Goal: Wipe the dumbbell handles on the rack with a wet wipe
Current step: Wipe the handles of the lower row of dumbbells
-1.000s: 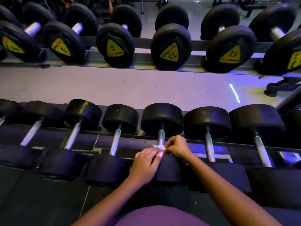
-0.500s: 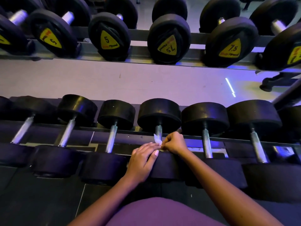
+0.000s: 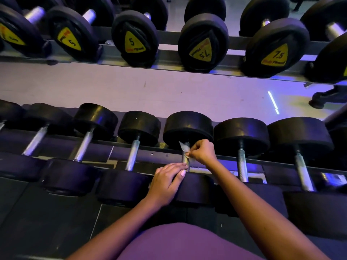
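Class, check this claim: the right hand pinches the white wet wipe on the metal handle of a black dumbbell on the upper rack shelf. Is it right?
No: the head view shows the right hand pinching the white wet wipe on the metal handle of a black dumbbell on the lower rack shelf, not the upper.

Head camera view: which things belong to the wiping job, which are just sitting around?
In the job: wet wipe, pinched by right hand; middle handle under it; left hand on that dumbbell's near head.
Sitting around: far rack's 5 dumbbell; 7.5 dumbbell; machine foot.
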